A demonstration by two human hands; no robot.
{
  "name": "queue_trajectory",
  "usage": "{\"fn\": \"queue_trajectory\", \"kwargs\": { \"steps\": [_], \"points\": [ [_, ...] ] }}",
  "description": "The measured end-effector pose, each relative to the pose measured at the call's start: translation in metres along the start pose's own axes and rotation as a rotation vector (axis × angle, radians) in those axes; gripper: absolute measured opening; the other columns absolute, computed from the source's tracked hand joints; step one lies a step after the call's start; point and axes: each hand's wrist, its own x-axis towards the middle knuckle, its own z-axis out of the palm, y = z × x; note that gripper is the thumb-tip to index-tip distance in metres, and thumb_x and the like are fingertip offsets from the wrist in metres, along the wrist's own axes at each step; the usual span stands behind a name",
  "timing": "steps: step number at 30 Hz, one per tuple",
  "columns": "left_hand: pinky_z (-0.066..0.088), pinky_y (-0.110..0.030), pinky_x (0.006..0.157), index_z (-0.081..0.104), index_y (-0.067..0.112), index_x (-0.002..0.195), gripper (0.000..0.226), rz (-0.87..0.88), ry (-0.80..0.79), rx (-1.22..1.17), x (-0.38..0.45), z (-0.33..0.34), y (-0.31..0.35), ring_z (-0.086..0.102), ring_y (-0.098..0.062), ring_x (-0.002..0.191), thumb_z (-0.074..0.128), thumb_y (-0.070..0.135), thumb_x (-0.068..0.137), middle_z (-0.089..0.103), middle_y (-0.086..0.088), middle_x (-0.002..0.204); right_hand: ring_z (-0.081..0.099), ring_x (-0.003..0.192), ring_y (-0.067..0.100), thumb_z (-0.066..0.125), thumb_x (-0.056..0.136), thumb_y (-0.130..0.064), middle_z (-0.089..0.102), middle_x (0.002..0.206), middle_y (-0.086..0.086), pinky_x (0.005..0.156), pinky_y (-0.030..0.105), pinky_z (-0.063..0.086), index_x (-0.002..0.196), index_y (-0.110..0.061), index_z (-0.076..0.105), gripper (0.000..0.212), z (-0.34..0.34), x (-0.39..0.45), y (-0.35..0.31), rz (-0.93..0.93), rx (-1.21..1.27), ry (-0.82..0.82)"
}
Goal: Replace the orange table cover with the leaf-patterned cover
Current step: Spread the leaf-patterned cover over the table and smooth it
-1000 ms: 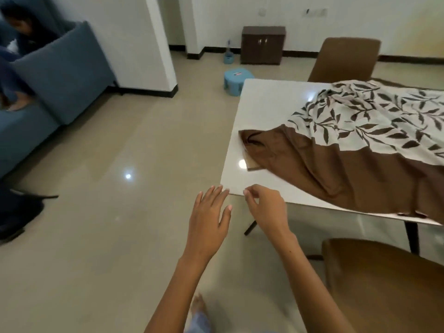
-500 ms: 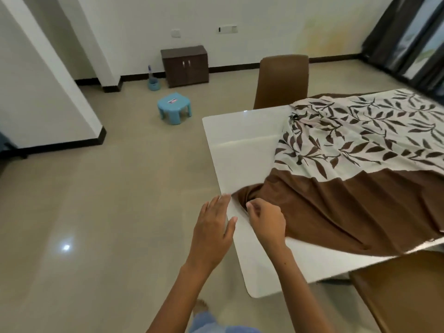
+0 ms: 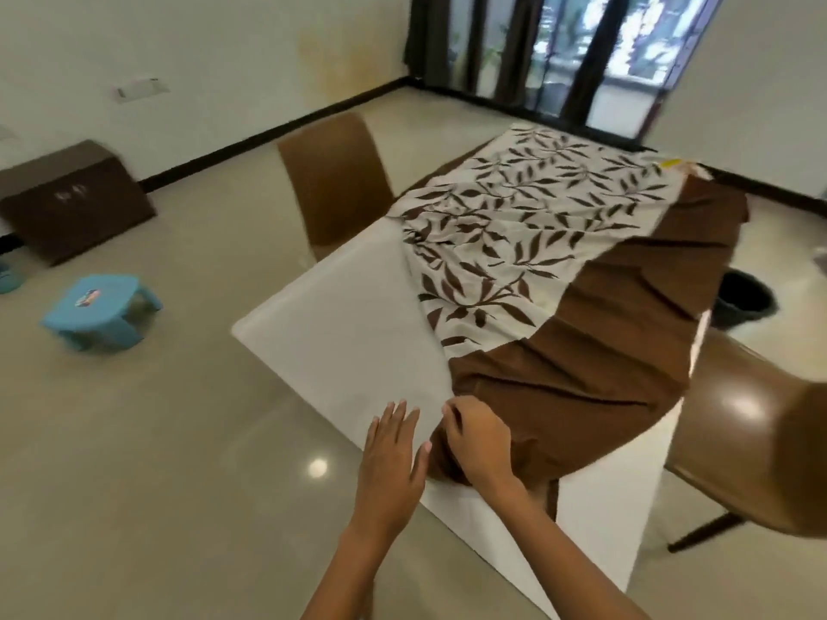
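Note:
The leaf-patterned cover (image 3: 532, 243), cream with brown leaves and a wide brown border, lies bunched across the far and right part of the white table (image 3: 353, 333). Its near corner reaches the table's front edge. My right hand (image 3: 479, 440) is closed on that brown corner of the cover. My left hand (image 3: 391, 458) hovers flat just left of it, fingers apart, holding nothing. No orange cover is in view.
A brown chair (image 3: 335, 185) stands at the table's far side and another brown chair (image 3: 756, 440) at the right. A blue stool (image 3: 100, 308) and a dark cabinet (image 3: 74, 199) are on the floor at left. A black bin (image 3: 743, 302) sits beyond the table.
I have stepped closer and turned right along the table. My right hand went from bare table edge to gripping the brown corner of the cover. The left hand followed beside it.

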Motion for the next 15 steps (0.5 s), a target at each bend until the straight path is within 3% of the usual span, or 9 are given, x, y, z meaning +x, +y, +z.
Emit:
{"fn": "queue_trajectory", "kwargs": {
  "steps": [2, 5, 8, 9, 11, 13, 15],
  "points": [
    [0.009, -0.034, 0.114, 0.043, 0.016, 0.141, 0.057, 0.059, -0.058, -0.002, 0.018, 0.004, -0.016, 0.019, -0.011, 0.140, 0.023, 0.047, 0.097, 0.038, -0.004, 0.149, 0.067, 0.079, 0.015, 0.048, 0.096, -0.031, 0.071, 0.093, 0.002, 0.072, 0.026, 0.055, 0.098, -0.014, 0.070, 0.028, 0.019, -0.001, 0.005, 0.032, -0.066, 0.061],
    [0.019, -0.044, 0.109, 0.050, 0.016, 0.136, 0.055, 0.146, -0.153, 0.009, 0.035, 0.006, -0.029, 0.030, -0.015, 0.136, 0.022, 0.047, 0.099, 0.047, -0.007, 0.143, 0.063, 0.108, 0.018, 0.016, 0.099, -0.052, 0.066, 0.119, 0.005, 0.094, 0.032, 0.046, 0.117, -0.013, 0.064, 0.065, 0.048, -0.010, 0.012, 0.083, -0.243, 0.015],
    [0.014, -0.033, 0.117, 0.047, 0.018, 0.137, 0.052, 0.211, -0.206, -0.037, 0.042, 0.010, -0.043, 0.023, -0.015, 0.141, 0.026, 0.046, 0.099, 0.043, -0.006, 0.146, 0.057, 0.118, 0.021, 0.006, 0.098, -0.053, 0.059, 0.130, 0.007, 0.098, 0.038, 0.042, 0.125, -0.011, 0.060, 0.073, 0.070, -0.022, 0.019, 0.165, -0.364, -0.119],
    [0.010, -0.029, 0.118, 0.046, 0.018, 0.138, 0.051, 0.230, -0.229, -0.044, 0.044, 0.011, -0.048, 0.021, -0.015, 0.141, 0.025, 0.046, 0.100, 0.043, -0.006, 0.146, 0.058, 0.117, 0.021, 0.011, 0.099, -0.050, 0.059, 0.129, 0.008, 0.096, 0.040, 0.044, 0.124, -0.010, 0.061, 0.069, 0.076, -0.025, 0.021, 0.181, -0.366, -0.145],
    [0.003, -0.024, 0.114, 0.043, 0.020, 0.139, 0.053, 0.261, -0.284, -0.050, 0.046, 0.012, -0.053, 0.019, -0.012, 0.140, 0.020, 0.049, 0.101, 0.042, -0.006, 0.147, 0.061, 0.112, 0.017, 0.050, 0.093, -0.037, 0.062, 0.125, 0.005, 0.094, 0.039, 0.046, 0.120, -0.011, 0.064, 0.040, 0.079, -0.028, 0.028, 0.143, -0.375, -0.131],
    [-0.006, -0.019, 0.114, 0.035, 0.025, 0.144, 0.061, 0.285, -0.287, -0.088, 0.048, 0.017, -0.057, 0.007, -0.006, 0.142, 0.011, 0.057, 0.098, 0.029, -0.001, 0.153, 0.065, 0.105, 0.012, 0.085, 0.064, -0.019, 0.067, 0.117, 0.001, 0.095, 0.037, 0.045, 0.117, -0.013, 0.066, 0.056, 0.075, -0.026, 0.039, 0.091, -0.325, -0.068],
    [-0.014, -0.014, 0.112, 0.020, 0.030, 0.146, 0.070, 0.285, -0.283, -0.135, 0.051, 0.024, -0.061, -0.005, -0.002, 0.143, 0.000, 0.067, 0.091, 0.009, 0.009, 0.155, 0.067, 0.097, 0.012, 0.086, 0.062, -0.007, 0.070, 0.108, 0.001, 0.096, 0.039, 0.047, 0.116, -0.011, 0.065, 0.058, 0.062, -0.022, 0.048, 0.054, -0.229, 0.021]
  ]
}}
